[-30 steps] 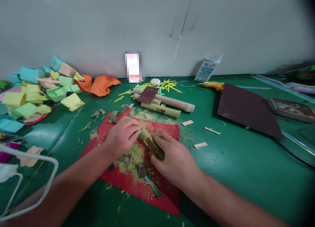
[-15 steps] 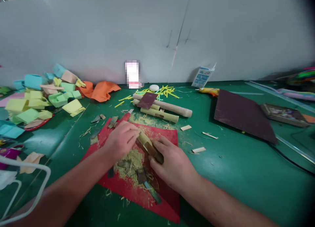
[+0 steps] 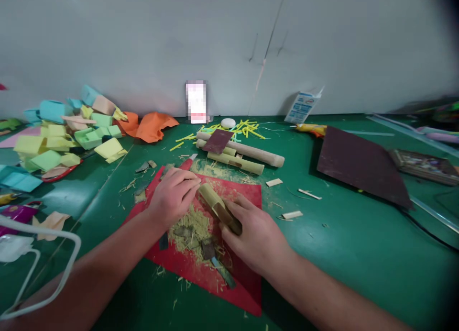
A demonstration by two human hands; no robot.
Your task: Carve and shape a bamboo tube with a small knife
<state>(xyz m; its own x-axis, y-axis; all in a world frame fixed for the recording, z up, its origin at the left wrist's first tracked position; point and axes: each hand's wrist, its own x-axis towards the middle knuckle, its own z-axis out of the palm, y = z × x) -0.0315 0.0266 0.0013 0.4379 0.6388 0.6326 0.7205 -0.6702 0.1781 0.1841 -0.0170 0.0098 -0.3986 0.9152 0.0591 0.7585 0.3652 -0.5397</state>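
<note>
My right hand (image 3: 253, 226) is wrapped around the lower end of a short bamboo tube (image 3: 211, 195) with a cut-out in its side. The tube slants over a red sheet (image 3: 247, 273) strewn with pale shavings (image 3: 191, 221) and dark scraps of sandpaper (image 3: 208, 248). My left hand (image 3: 175, 192) is closed beside the tube's upper end, fingers curled and tips pressed together. Whatever it may pinch is hidden. A red craft knife (image 3: 187, 163) shows just beyond the left knuckles, its blade pointing away.
Behind the sheet lie bamboo pieces (image 3: 247, 163) and a square of brown sandpaper (image 3: 217, 141). A larger sandpaper sheet (image 3: 358, 168) is to the right, near a yellow glue gun (image 3: 311, 128). Folded paper pieces (image 3: 53, 142) crowd the left; a white frame (image 3: 73, 254) stands near my left forearm.
My left hand has drawn slightly back from the tube's upper end, so more of that end shows. The right hand keeps its grip. The whole view has shifted a little.
</note>
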